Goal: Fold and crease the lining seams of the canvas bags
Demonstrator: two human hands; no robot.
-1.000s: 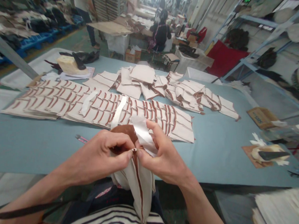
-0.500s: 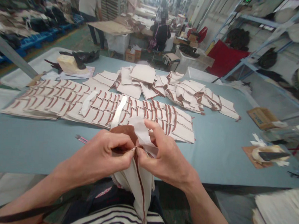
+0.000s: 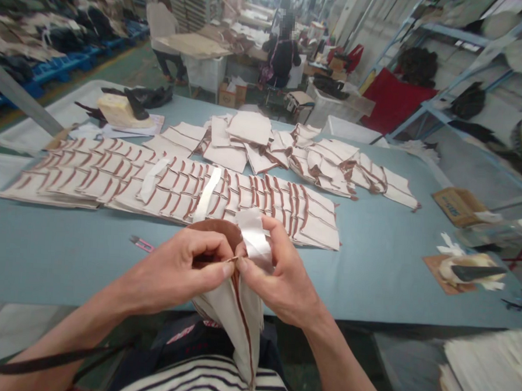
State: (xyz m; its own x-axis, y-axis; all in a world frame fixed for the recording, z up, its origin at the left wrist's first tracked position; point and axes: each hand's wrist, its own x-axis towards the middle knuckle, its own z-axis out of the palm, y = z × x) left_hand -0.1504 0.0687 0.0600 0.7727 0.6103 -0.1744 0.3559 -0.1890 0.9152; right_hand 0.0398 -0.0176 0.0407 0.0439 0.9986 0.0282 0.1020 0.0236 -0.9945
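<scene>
My left hand (image 3: 182, 270) and my right hand (image 3: 278, 275) meet in front of me, both pinching the top edge of a cream fabric piece with a brown strip (image 3: 237, 322) that hangs down toward my lap. A white strip of tape or backing paper (image 3: 253, 236) curls up between my right thumb and fingers. A brown rounded part of the piece (image 3: 218, 228) shows behind my left fingers. Beyond my hands, overlapping rows of the same cream and brown pieces (image 3: 174, 182) lie on the blue table (image 3: 380, 260).
A loose heap of cream pieces (image 3: 307, 154) lies further back. A small pink tool (image 3: 142, 245) rests left of my hands. A dark tool on a pad (image 3: 469, 270) sits at the right. White stacked sheets (image 3: 492, 365) are at lower right. People work at far tables.
My hands stay pinched on the piece, shifting slightly; the white strip is drawn a bit further. A person in the background walked to the far table.
</scene>
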